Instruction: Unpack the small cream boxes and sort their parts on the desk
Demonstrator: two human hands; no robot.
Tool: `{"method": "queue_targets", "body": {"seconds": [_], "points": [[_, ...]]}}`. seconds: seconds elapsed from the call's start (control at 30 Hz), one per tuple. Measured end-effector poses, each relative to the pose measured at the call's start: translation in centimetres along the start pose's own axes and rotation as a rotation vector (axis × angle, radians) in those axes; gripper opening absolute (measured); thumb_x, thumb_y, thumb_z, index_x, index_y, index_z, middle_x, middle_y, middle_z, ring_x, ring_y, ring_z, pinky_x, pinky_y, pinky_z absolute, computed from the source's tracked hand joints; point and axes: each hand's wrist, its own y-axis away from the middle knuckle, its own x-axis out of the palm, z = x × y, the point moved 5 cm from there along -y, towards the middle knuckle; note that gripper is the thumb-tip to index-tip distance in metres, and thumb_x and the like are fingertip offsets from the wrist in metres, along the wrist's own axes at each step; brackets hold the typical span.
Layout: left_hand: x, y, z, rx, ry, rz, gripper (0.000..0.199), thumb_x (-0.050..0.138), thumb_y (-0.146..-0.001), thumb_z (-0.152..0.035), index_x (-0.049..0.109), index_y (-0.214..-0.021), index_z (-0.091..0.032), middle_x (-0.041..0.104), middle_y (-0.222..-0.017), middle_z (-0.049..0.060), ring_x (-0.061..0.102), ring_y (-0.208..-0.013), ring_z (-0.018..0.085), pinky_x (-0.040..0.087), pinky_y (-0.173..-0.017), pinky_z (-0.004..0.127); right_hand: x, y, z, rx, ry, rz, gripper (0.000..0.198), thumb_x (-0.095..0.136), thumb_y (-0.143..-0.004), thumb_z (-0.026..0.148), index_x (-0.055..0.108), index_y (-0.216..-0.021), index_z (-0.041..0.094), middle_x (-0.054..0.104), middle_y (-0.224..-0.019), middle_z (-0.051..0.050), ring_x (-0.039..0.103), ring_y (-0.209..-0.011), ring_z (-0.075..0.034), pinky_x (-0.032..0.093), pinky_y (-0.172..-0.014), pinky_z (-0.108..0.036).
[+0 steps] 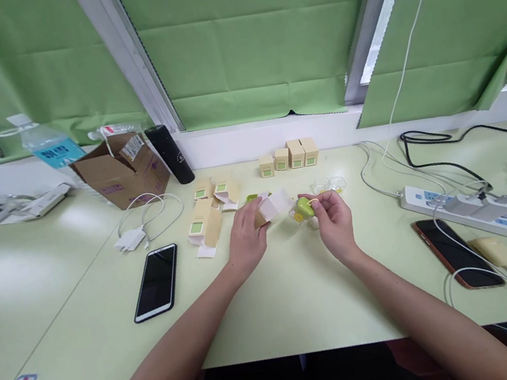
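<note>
My left hand (246,238) is wrapped round a small cardboard box (263,214) whose white end flap (277,201) stands out to the right. In my right hand (335,223), thumb and fingers pinch a small green item with a pale loop (306,208); its exact kind I cannot make out. Something clear with yellow in it (296,216) sits at the green item's left side, between the hands. Behind my right hand lie clear plastic pieces with yellow parts (329,186). Left of my left hand, several beige boxes with open flaps (205,223) rest on the table.
Several small beige boxes (296,154) stand near the wall. On the left are a phone (156,283), a white charger (130,239), a brown carton (126,169) and a black bottle (170,154). A power strip (459,209), another phone (456,253) and loose cables occupy the right.
</note>
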Motion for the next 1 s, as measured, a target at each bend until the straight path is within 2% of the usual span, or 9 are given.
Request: {"method": "queue_targets", "body": {"seconds": [0.13, 0.3, 0.4, 0.63, 0.77, 0.9, 1.0], "points": [[-0.3, -0.2, 0.9, -0.130, 0.089, -0.075, 0.059, 0.063, -0.095, -0.019, 0.042, -0.149, -0.028, 0.059, -0.143, 0.012, 0.056, -0.135, 0.028, 0.053, -0.109, 0.049, 0.4, 0.1, -0.3, 0.034, 0.029, 0.094, 0.025, 0.061, -0.098, 0.049, 0.053, -0.093, 0.026, 0.077, -0.110, -0.010, 0.073, -0.107, -0.025, 0.057, -0.092, -0.043], [-0.3, -0.2, 1.5, -0.206, 0.216, -0.122, 0.060, 0.065, -0.093, -0.022, 0.042, -0.148, -0.029, 0.055, -0.146, 0.011, 0.055, -0.136, 0.027, 0.056, -0.106, 0.047, 2.1, 1.1, -1.2, 0.088, 0.234, 0.390, 0.012, 0.055, -0.097, 0.034, 0.051, -0.090, 0.026, 0.078, -0.105, -0.008, 0.074, -0.093, -0.023, 0.056, -0.083, -0.040], [-0.2, -0.1, 1.5, -0.222, 0.281, -0.129, 0.061, 0.065, -0.092, -0.022, 0.042, -0.148, -0.029, 0.053, -0.147, 0.012, 0.055, -0.136, 0.027, 0.059, -0.102, 0.045, 2.7, 1.6, -1.6, 0.076, 0.341, 0.521, 0.008, 0.051, -0.096, 0.027, 0.049, -0.089, 0.027, 0.078, -0.104, -0.008, 0.073, -0.092, -0.023, 0.055, -0.080, -0.039], [-0.3, -0.1, 0.8, -0.212, 0.446, -0.115, 0.060, 0.067, -0.091, -0.024, 0.043, -0.146, -0.028, 0.051, -0.148, 0.013, 0.053, -0.137, 0.028, 0.062, -0.093, 0.041, 3.1, 1.9, -1.7, 0.062, 0.418, 0.625, 0.011, 0.050, -0.094, 0.022, 0.049, -0.084, 0.026, 0.077, -0.102, -0.008, 0.073, -0.102, -0.025, 0.056, -0.080, -0.039], [-0.1, -0.3, 0.4, -0.308, 0.660, -0.076, 0.068, 0.076, -0.087, -0.033, 0.041, -0.145, -0.029, 0.057, -0.142, 0.013, 0.057, -0.132, 0.028, 0.062, -0.090, 0.038, 2.9, 1.9, -1.1, -0.016, 0.437, 0.602, 0.005, 0.058, -0.092, 0.024, 0.060, -0.096, 0.026, 0.078, -0.107, -0.006, 0.073, -0.105, -0.026, 0.056, -0.089, -0.043], [0.4, -0.7, -0.1, -0.450, 1.069, 0.033, 0.074, 0.079, -0.087, -0.043, 0.034, -0.145, -0.029, 0.068, -0.123, 0.010, 0.068, -0.115, 0.026, 0.061, -0.089, 0.040, 2.0, 1.3, -0.2, -0.130, 0.352, 0.381, 0.015, 0.062, -0.092, 0.029, 0.065, -0.107, 0.027, 0.076, -0.110, -0.006, 0.072, -0.107, -0.026, 0.055, -0.098, -0.046], [0.4, -0.9, -0.7, -0.538, 1.313, 0.080, 0.064, 0.077, -0.088, -0.046, 0.039, -0.137, -0.029, 0.071, -0.118, 0.007, 0.072, -0.103, 0.025, 0.062, -0.083, 0.041, 1.5, 0.8, -0.1, -0.107, 0.247, 0.271, 0.019, 0.062, -0.095, 0.037, 0.066, -0.110, 0.026, 0.075, -0.110, -0.007, 0.070, -0.107, -0.025, 0.055, -0.099, -0.046]]}}
